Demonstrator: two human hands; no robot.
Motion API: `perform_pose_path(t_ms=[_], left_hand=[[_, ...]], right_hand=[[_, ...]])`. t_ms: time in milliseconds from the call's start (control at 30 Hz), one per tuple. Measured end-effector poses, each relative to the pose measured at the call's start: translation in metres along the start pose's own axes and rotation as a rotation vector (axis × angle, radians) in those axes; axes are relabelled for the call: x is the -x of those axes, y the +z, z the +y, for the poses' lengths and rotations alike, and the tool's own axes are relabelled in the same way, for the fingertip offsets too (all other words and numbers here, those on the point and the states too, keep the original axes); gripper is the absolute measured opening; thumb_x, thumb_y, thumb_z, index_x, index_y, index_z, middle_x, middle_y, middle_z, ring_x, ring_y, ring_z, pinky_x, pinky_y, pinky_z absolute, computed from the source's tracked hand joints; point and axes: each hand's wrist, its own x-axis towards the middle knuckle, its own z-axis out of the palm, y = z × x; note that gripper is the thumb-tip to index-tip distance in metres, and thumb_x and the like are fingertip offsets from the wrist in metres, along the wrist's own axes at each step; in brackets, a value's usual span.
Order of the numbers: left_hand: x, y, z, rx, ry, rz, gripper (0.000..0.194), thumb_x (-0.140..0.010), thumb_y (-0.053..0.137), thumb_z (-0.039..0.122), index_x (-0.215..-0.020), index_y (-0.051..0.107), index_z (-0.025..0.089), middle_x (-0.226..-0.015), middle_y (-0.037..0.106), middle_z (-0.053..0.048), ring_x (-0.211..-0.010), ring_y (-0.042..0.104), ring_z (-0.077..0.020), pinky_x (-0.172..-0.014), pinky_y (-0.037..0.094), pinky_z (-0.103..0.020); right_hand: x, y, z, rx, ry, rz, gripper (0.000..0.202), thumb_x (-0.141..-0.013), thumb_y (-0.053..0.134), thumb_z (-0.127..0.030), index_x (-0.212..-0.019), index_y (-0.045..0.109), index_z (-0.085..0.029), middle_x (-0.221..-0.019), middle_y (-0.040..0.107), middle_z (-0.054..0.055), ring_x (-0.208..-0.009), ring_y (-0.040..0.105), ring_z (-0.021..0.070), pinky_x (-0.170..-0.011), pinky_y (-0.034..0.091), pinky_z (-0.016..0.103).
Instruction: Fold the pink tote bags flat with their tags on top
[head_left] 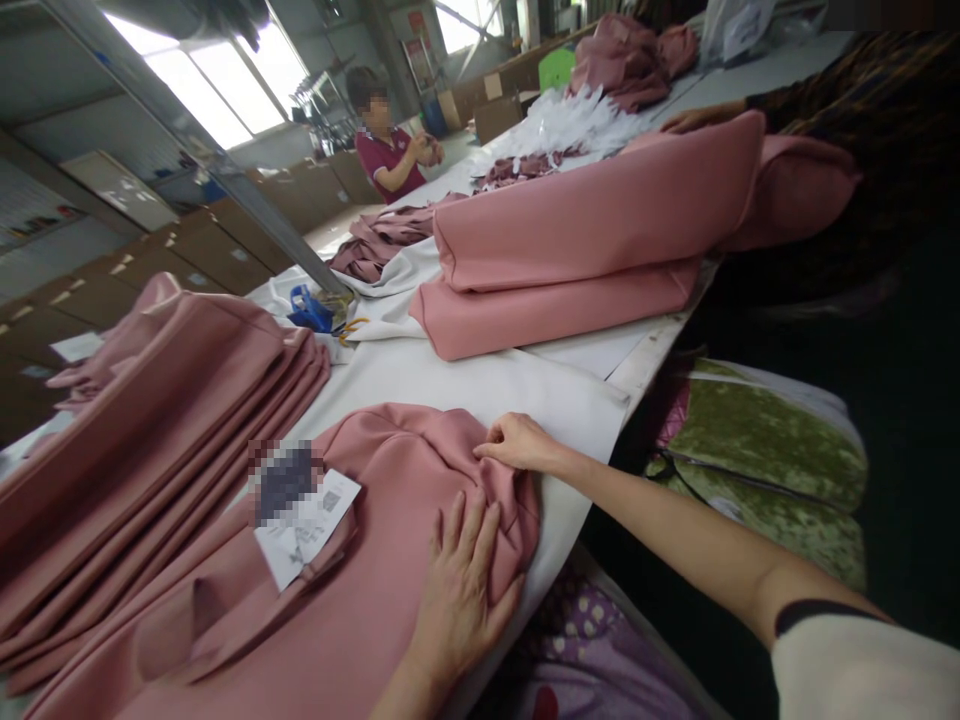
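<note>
A smooth pink cloth (390, 560) lies spread on the white-covered table, its far right corner bunched and creased. My left hand (461, 575) rests flat on it near that corner, fingers stretched out. Just beyond, my right hand (519, 442) pinches the cloth's edge between thumb and fingers. On the cloth, left of my hands, lie a printed white tag (315, 520) and a folded strip of the same pink material (217, 630).
A stack of folded pink cloths (172, 400) stands at left. Further back lie a thick folded pink bundle (592, 220), a blue object (310, 308) and orange-handled scissors (352, 328). Green bagged goods (765, 460) sit below the table's right edge. A person (390, 150) stands across the table.
</note>
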Motion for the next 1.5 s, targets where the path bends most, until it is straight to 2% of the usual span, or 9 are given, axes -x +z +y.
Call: perform_pose_path(t_ms=[333,567,700,867,1000,1133,1233,1333,1500], left_hand=[[-0.001,-0.001,-0.001,0.052,-0.021,-0.019,0.076,-0.089,0.049,0.048,-0.149,0.019,0.014,-0.158,0.015,-0.013,-0.144,0.011,-0.0365,-0.113,0.015,-0.056],[0.001,0.003,0.000,0.084,-0.046,0.018,0.081,-0.089,0.049,0.045,-0.150,0.009,0.009,-0.157,0.017,-0.017,-0.144,0.010,-0.0342,-0.114,0.015,-0.055],[0.001,0.003,0.001,0.097,-0.064,0.009,0.084,-0.087,0.052,0.046,-0.151,0.009,0.012,-0.157,0.015,-0.016,-0.144,0.011,-0.0349,-0.113,0.015,-0.058],[-0.004,0.000,0.001,0.142,-0.107,-0.095,0.073,-0.084,0.055,0.045,-0.148,0.024,0.029,-0.159,0.012,-0.006,-0.143,0.014,-0.0352,-0.110,0.020,-0.062],[-0.003,0.002,0.001,0.166,-0.108,-0.075,0.077,-0.084,0.055,0.045,-0.150,0.020,0.024,-0.158,0.014,-0.010,-0.143,0.014,-0.0355,-0.111,0.018,-0.062],[0.000,0.004,0.001,0.207,-0.126,-0.032,0.084,-0.084,0.054,0.046,-0.151,0.012,0.016,-0.156,0.019,-0.016,-0.143,0.015,-0.0341,-0.113,0.014,-0.059],[0.001,0.003,0.002,0.230,-0.154,-0.030,0.086,-0.085,0.054,0.045,-0.151,0.008,0.015,-0.156,0.020,-0.016,-0.144,0.015,-0.0327,-0.114,0.014,-0.058],[0.000,0.001,0.002,0.237,-0.141,-0.039,0.089,-0.085,0.054,0.047,-0.151,0.005,0.014,-0.156,0.019,-0.016,-0.144,0.014,-0.0328,-0.115,0.014,-0.057],[-0.002,0.000,0.002,0.256,-0.145,-0.025,0.093,-0.084,0.055,0.047,-0.151,0.000,0.013,-0.156,0.019,-0.017,-0.144,0.016,-0.0335,-0.115,0.014,-0.058]], right_hand=[[-0.018,0.009,-0.013,0.066,-0.020,-0.133,0.023,-0.074,0.065,-0.019,-0.051,0.062,-0.017,-0.041,0.049,-0.001,-0.051,0.053,0.0138,-0.049,0.035,0.022],[-0.003,0.004,-0.008,-0.031,-0.058,0.103,0.019,-0.088,0.052,-0.022,-0.071,0.061,-0.016,-0.067,0.061,0.001,-0.066,0.056,0.0127,-0.061,0.039,0.022],[0.006,0.005,0.001,-0.104,-0.072,0.265,0.019,-0.093,0.043,-0.026,-0.086,0.057,-0.016,-0.083,0.063,0.002,-0.078,0.056,0.0130,-0.073,0.041,0.022],[-0.004,0.008,0.012,-0.116,0.007,0.240,0.032,-0.093,0.039,-0.034,-0.074,0.057,-0.016,-0.066,0.057,0.000,-0.066,0.054,0.0148,-0.063,0.040,0.025],[-0.004,-0.001,0.012,-0.063,0.022,0.159,0.045,-0.085,0.052,-0.059,-0.069,0.059,-0.017,-0.060,0.055,0.001,-0.062,0.054,0.0175,-0.059,0.037,0.027],[0.015,-0.007,0.006,-0.054,0.000,0.123,0.050,-0.077,0.061,-0.064,-0.094,0.062,-0.017,-0.074,0.063,0.004,-0.067,0.057,0.0196,-0.062,0.041,0.029],[0.037,-0.014,0.004,-0.079,-0.198,0.151,0.035,-0.088,0.051,-0.039,-0.116,0.054,-0.019,-0.093,0.065,0.005,-0.084,0.060,0.0186,-0.076,0.045,0.030],[0.058,-0.024,0.006,0.126,-0.644,0.109,0.036,-0.076,0.054,-0.015,-0.111,0.059,-0.020,-0.118,0.060,0.008,-0.111,0.052,0.0220,-0.097,0.039,0.037],[0.061,-0.028,0.008,0.567,-0.955,-0.063,0.024,-0.087,0.053,-0.014,-0.110,0.062,-0.016,-0.109,0.062,0.010,-0.109,0.050,0.0228,-0.092,0.039,0.038]])
